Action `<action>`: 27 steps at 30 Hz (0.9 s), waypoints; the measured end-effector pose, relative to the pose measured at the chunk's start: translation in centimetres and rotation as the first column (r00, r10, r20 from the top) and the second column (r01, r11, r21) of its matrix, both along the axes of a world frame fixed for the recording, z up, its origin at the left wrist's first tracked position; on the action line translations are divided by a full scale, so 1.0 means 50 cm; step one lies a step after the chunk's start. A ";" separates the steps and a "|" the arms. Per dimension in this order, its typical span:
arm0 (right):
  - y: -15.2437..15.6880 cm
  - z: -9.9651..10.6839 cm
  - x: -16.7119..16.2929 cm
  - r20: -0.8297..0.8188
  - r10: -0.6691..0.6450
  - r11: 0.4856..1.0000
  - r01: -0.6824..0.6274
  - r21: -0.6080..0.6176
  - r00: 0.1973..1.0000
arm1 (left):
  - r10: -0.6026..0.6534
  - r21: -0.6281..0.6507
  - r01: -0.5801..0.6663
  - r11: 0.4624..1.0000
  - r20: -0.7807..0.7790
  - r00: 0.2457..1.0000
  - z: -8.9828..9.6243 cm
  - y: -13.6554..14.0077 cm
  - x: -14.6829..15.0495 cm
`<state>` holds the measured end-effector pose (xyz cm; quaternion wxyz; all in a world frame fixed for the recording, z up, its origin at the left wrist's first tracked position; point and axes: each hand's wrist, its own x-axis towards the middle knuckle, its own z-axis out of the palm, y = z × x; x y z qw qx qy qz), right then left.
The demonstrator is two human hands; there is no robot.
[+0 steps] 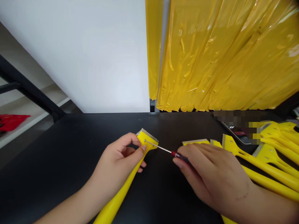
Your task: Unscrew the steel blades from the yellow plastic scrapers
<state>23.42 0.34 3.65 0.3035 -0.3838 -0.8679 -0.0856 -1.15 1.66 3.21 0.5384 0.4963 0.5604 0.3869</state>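
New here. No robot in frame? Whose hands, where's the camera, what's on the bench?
Right, no robot: these are a person's two bare hands, in one picture from a camera worn on their head, looking forward and down. The left hand holds a yellow scraper. The right hand holds a screwdriver, its tip at a screw in the scraper's head. On the black bench, to the right, lie other scrapers and what looks like a phone, partly pixelated.
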 end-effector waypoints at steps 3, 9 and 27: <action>0.001 -0.005 0.000 0.004 -0.024 0.998 0.025 -0.050 1.000 | 0.002 0.008 -0.002 1.000 -0.015 1.000 -0.001 0.001 0.001; 0.002 -0.021 0.002 0.011 -0.047 0.987 0.048 -0.153 0.999 | 0.006 0.021 -0.006 1.000 -0.024 1.000 -0.002 0.006 -0.002; 0.009 -0.033 0.005 -0.107 -0.096 0.871 0.032 -0.490 0.990 | 0.017 0.071 -0.014 0.997 -0.053 0.998 -0.013 0.013 -0.008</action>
